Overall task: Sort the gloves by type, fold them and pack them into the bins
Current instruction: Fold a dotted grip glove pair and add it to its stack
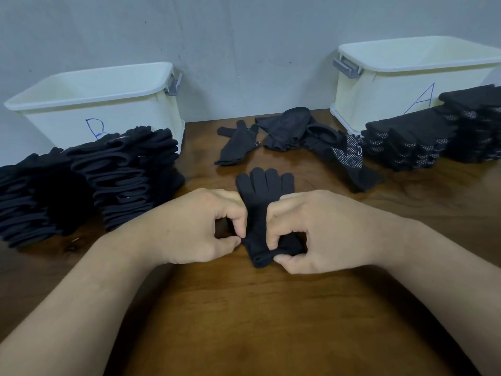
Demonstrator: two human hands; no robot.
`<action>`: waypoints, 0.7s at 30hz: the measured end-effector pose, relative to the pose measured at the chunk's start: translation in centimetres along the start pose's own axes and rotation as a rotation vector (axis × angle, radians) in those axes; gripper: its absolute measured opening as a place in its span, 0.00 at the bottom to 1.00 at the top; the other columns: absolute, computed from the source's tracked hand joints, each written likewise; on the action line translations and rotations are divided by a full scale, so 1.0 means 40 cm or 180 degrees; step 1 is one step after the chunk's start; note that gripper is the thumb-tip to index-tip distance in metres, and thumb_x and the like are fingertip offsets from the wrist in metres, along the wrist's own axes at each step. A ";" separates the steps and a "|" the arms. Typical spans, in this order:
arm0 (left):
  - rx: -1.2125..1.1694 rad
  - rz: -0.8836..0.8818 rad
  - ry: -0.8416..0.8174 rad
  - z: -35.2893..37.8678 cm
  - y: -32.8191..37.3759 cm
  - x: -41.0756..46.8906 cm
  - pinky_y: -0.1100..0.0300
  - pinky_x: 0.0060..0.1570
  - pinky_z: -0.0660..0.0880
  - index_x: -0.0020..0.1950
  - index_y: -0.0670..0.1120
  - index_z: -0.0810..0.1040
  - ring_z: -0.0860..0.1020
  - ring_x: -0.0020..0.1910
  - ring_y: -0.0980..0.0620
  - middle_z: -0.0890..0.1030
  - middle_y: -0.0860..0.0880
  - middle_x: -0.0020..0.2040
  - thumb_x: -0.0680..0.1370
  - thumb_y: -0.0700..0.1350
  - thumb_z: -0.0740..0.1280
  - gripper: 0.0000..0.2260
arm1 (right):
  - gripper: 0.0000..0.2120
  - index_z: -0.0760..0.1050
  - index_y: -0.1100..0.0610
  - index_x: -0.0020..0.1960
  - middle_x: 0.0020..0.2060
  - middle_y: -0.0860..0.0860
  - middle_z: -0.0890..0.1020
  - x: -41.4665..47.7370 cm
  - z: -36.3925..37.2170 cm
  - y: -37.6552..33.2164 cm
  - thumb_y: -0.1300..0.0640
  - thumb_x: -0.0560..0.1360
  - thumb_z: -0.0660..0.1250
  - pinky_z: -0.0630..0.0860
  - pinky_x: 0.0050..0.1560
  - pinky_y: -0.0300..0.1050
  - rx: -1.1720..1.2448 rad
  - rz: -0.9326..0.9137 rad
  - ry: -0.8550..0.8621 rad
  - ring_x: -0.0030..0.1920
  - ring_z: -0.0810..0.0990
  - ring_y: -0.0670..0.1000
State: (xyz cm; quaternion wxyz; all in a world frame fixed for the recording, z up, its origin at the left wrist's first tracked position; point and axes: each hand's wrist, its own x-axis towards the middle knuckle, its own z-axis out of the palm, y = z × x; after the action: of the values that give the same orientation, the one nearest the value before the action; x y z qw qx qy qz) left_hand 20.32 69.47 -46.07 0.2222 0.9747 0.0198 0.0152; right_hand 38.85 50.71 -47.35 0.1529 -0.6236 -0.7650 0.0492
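surface: dark brown wooden table [244, 308], glossy, grain showing.
room: pale grey wall [244, 50] right behind it, lightly specked.
glove: plain black glove [264, 191] flat at table centre, fingertips toward the wall.
left hand [200, 226]: curled, thumb and forefinger pinching the glove's left edge.
right hand [311, 229]: curled, pinching the cuff end.
bins: bin b [108, 109] back left, bin a [379, 85] back right.
stacks: plain stack [108, 172] before bin b; dotted stack [420, 142] before bin a.
loose: loose gloves [292, 131] between the bins.

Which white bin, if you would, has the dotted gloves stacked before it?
The bin marked A, at the right; plain gloves sit before the one marked B.
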 end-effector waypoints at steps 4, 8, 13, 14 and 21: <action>0.0155 -0.0077 -0.0006 -0.009 0.015 -0.002 0.56 0.62 0.73 0.56 0.62 0.77 0.72 0.65 0.56 0.75 0.62 0.59 0.75 0.50 0.78 0.15 | 0.04 0.79 0.44 0.45 0.43 0.39 0.76 -0.002 0.001 -0.016 0.45 0.73 0.68 0.73 0.44 0.38 -0.0129 0.0104 0.0024 0.45 0.74 0.42; -0.0176 -0.0211 -0.0397 0.007 0.033 -0.005 0.64 0.71 0.67 0.69 0.63 0.71 0.66 0.74 0.62 0.70 0.67 0.70 0.75 0.53 0.79 0.27 | 0.04 0.78 0.45 0.43 0.41 0.40 0.75 -0.007 -0.004 -0.006 0.51 0.73 0.73 0.71 0.41 0.37 0.0388 0.0373 0.0252 0.44 0.77 0.46; -0.0199 0.0023 0.0271 0.059 0.025 0.039 0.52 0.52 0.77 0.59 0.56 0.80 0.78 0.54 0.56 0.79 0.60 0.51 0.82 0.55 0.71 0.07 | 0.07 0.80 0.47 0.49 0.45 0.41 0.80 0.005 -0.014 0.005 0.51 0.76 0.77 0.74 0.44 0.36 0.0999 0.0520 0.0630 0.47 0.81 0.48; -0.0237 -0.0023 0.0375 0.063 0.023 0.041 0.51 0.52 0.78 0.61 0.57 0.81 0.80 0.54 0.56 0.80 0.60 0.52 0.83 0.56 0.69 0.09 | 0.12 0.80 0.45 0.54 0.48 0.40 0.81 0.001 -0.025 0.011 0.47 0.75 0.79 0.76 0.46 0.36 0.1184 0.0663 0.0580 0.50 0.82 0.47; -0.0624 -0.0378 0.0788 0.060 0.046 0.035 0.66 0.52 0.78 0.74 0.63 0.76 0.84 0.51 0.61 0.84 0.68 0.58 0.84 0.60 0.65 0.18 | 0.20 0.81 0.41 0.65 0.56 0.33 0.83 -0.007 -0.016 0.067 0.46 0.75 0.80 0.79 0.57 0.38 0.1296 0.1097 0.0400 0.57 0.83 0.38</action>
State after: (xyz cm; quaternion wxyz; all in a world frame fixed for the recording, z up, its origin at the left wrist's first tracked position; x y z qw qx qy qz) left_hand 21.87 66.84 -47.41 0.3126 0.9361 0.1030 0.1239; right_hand 41.60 50.95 -47.51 0.3116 -0.7028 -0.6111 0.1884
